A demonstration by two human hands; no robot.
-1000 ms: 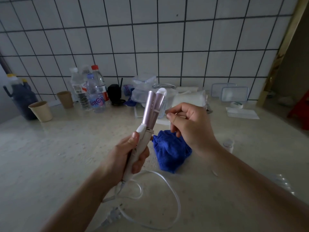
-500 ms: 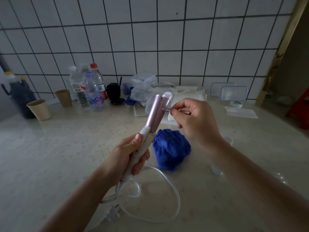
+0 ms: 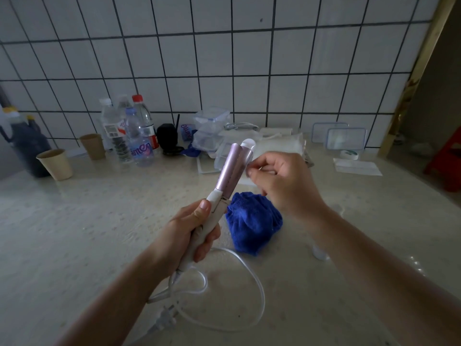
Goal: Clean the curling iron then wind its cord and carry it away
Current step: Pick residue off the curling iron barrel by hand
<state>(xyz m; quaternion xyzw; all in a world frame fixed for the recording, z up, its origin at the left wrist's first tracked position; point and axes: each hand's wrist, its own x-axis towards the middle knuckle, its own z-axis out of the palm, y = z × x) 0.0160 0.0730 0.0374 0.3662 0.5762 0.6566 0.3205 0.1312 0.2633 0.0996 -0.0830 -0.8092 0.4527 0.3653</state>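
Note:
The curling iron (image 3: 233, 168) has pink barrels and a white handle and stands tilted up above the counter. My left hand (image 3: 184, 231) grips the handle, thumb near the top of it. Its white cord (image 3: 259, 290) loops loosely on the counter below, and the plug (image 3: 162, 320) lies at the lower left. My right hand (image 3: 282, 181) pinches a thin stick, seemingly a cotton swab, with its tip against the right side of the barrels near the top. A crumpled blue cloth (image 3: 252, 221) lies on the counter just behind the handle.
Along the tiled wall stand water bottles (image 3: 136, 136), two paper cups (image 3: 56, 163), a dark jug (image 3: 27, 146), clear plastic boxes (image 3: 212, 126) and lids (image 3: 345, 137). A small white cap (image 3: 320, 253) sits under my right forearm. A red stool (image 3: 446, 161) is at the far right.
The curling iron has tilted a little to the right and moved up in view. My right hand has moved in until the stick's tip meets the barrels near the top.

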